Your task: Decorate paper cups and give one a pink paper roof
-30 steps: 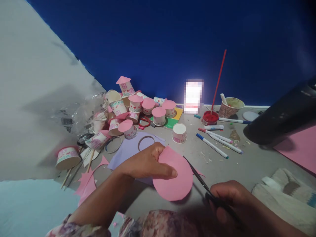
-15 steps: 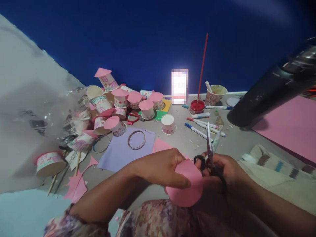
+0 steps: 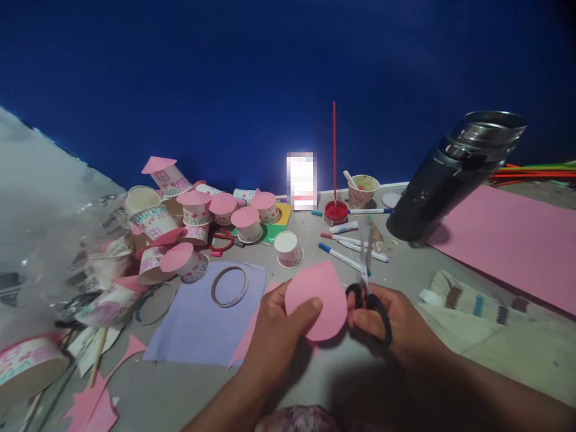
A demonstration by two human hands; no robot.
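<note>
A rounded pink paper piece (image 3: 317, 288) with a pointed top is pinched in my left hand (image 3: 288, 321), the thumb lying across its face. Just to its right, my right hand (image 3: 382, 318) has its fingers in the black handles of a pair of scissors (image 3: 365, 273), whose blades point up and look blurred. The blades stand apart from the paper. A small white paper cup (image 3: 288, 249) stands upside down beyond the paper. Left of my left hand, a roll of tape (image 3: 229, 287) rests on a purple sheet (image 3: 189, 330).
Decorated paper cups with pink tops (image 3: 193, 207) crowd the left. Several markers (image 3: 344, 258), a red pot (image 3: 335, 213) with a stick and a patterned cup (image 3: 362, 191) stand ahead. A dark flask (image 3: 432, 189), pink sheet (image 3: 508, 246) and striped cloth (image 3: 486, 324) occupy the right.
My left hand has turned the pink paper upright, so its pointed top now shows. The scissors have come away slightly from the paper. My view has shifted up and to the right.
</note>
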